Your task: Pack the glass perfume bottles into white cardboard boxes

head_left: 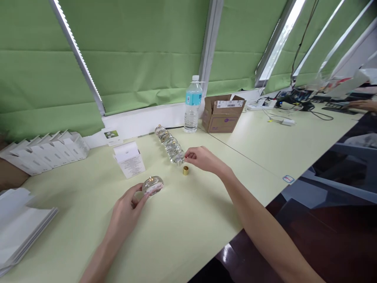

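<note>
My left hand [129, 210] grips a round clear glass perfume bottle [153, 186] on the table, its thumb and fingers at the bottle's left side. A small gold sprayer neck tops this bottle, and no cap is on it. My right hand [203, 159] is closed in a pinch at the near end of a row of similar glass bottles [171, 145]. Whatever its fingertips hold, if anything, is hidden. Just below them a gold cap [185, 170] stands on the table. Behind the left hand's bottle is an upright white carton [129, 160] with printed text.
White folded cartons [53, 151] line the table's left back, with a stack of white sheets [23, 228] nearer. A water bottle [193, 106] and an open brown cardboard box [224, 116] stand by the wall. Cables and a person's hand [363, 104] appear far right.
</note>
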{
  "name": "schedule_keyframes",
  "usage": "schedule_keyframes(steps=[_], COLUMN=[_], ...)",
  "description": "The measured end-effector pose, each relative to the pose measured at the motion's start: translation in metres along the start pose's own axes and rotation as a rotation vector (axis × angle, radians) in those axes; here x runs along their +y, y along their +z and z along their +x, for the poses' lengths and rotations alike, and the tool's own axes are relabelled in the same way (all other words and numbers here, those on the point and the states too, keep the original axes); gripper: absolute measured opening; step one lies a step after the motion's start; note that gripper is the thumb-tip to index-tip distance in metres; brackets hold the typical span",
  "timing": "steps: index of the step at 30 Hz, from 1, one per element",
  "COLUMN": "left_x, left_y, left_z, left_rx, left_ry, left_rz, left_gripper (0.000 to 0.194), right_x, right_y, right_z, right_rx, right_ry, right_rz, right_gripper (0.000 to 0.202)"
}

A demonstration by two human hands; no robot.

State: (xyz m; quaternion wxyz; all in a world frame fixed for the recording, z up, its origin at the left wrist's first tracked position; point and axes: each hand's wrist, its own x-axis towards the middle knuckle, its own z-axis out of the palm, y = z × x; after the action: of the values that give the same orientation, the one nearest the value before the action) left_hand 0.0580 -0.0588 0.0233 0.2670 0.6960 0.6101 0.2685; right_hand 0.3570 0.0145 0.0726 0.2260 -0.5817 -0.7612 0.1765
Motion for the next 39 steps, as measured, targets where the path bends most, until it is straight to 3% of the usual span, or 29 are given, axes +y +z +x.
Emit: schedule_keyframes(steps=[3,9,14,21,30,39], left_x=[0.000,-0.001,-0.001,-0.002,-0.002,-0.003], left_y=[0.000,0.001,-0.001,0.000,-0.002,0.000], left_z=[-0.001,-0.001,-0.001,-0.001,-0.002,-0.001], left_rx=[0.009,0.005,0.018,0.026,0.014,0.018], left_ry=[0.013,0.055,0.069,0.076,0.079,0.077], left_rz=[0.011,0.001,-0.026,-0.034,-0.016,-0.010], left_gripper=[0.044,0.042,0.040,0.038,0.038,0.039], right_x=[-0.019,-0.062,-0.082,-0.085,-0.086,-0.083], right_y=[0.006,0.037,0.057,0.065,0.072,0.070], right_z=[-0.004,-0.015,-0.018,-0.012,-0.010,-0.011], right_rx=[0.084,0.060,0.103,0.139,0.189,0.191], right_ry=[-0.100,-0.373,-0.459,-0.461,-0.566,-0.594], right_rz=[0.117,0.179,0.217,0.202,0.103,0.008], right_gripper=[0.019,0.016,0.016,0.019,0.023,0.026])
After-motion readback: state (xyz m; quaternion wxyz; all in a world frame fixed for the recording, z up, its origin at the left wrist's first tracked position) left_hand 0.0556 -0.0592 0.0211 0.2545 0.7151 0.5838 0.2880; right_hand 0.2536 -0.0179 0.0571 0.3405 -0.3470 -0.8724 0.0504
